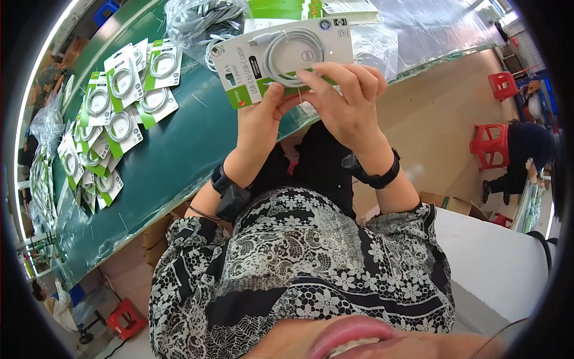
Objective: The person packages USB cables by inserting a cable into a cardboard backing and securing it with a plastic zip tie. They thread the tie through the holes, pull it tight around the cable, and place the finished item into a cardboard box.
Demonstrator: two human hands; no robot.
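Note:
A white and green cardboard packaging card [239, 60] with a coiled white USB cable [267, 58] on its front is held up, tilted, above the near edge of the table. My left hand [258, 122] grips its lower edge, thumb on the front and the other fingers hidden behind. My right hand [350, 107] is closed at the card's lower right part, a fingertip touching the bottom of the coil and the other fingers curled. Just below that fingertip a thin pale strand shows. Whether the right fingers pinch it cannot be made out.
On the green table [185, 131], a pile of carded cables [119, 128] lies to the left. At the far side are a plastic bag of grey cables [206, 24] and a stack of green cards [284, 9]. Red stools [491, 146] and another person [526, 146] are at right.

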